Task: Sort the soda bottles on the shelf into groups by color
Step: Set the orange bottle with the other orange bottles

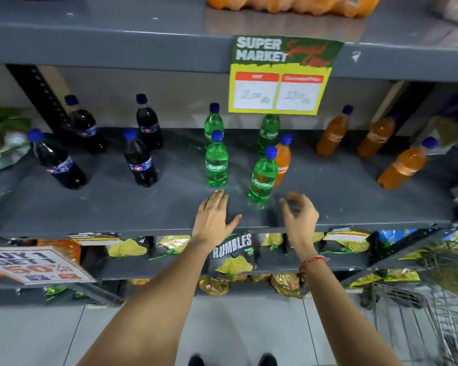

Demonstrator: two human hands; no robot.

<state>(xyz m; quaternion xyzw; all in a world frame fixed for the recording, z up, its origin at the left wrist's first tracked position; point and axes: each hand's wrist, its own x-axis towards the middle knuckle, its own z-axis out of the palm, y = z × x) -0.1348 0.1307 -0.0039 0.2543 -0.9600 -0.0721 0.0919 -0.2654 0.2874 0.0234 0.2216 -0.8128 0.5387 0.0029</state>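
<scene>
Blue-capped soda bottles stand on a grey shelf (117, 207). Several dark cola bottles (140, 165) are at the left. Several green bottles stand in the middle, the nearest green bottle (261, 178) close to the front edge. One orange bottle (283, 159) stands right behind it among the greens. Three other orange bottles (402, 167) are at the right. My left hand (214, 215) lies flat and open on the shelf, left of the nearest green bottle. My right hand (299, 215) hovers just right of that bottle, fingers curled and apart, holding nothing.
A yellow and green price sign (280, 75) hangs from the upper shelf edge above the green bottles. Snack bags (233, 254) fill the lower shelf. A wire cart (413, 313) stands at the lower right. A slanted promo sign (35, 265) sticks out at the lower left.
</scene>
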